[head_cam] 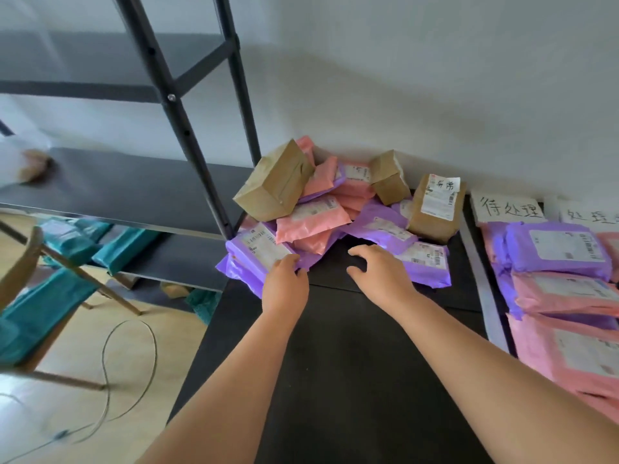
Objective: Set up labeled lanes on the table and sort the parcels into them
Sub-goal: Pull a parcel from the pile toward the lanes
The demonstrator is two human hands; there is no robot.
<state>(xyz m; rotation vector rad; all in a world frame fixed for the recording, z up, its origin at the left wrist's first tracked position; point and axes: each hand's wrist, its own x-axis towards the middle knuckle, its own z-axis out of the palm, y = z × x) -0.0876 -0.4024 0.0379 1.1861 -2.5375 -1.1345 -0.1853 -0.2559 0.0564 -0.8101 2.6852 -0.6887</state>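
Left hand [284,279] grips a purple parcel [256,247] beneath the heap [315,216], right hand [378,272] open; tugging it could topple the brown box [274,182].

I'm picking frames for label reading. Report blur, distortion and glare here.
Head view: left edge smeared, teal parcels blurred; shelf posts lean from wide-lens distortion; centre parcel pile and handwritten lane label fairly sharp; bluish sheen on the right stack's top purple mailer; soft light, faint shadows.

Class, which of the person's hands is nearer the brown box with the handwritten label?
Right. The right hand hovers left of the brown box and in front of it; the left hand is farther left, touching a purple parcel.
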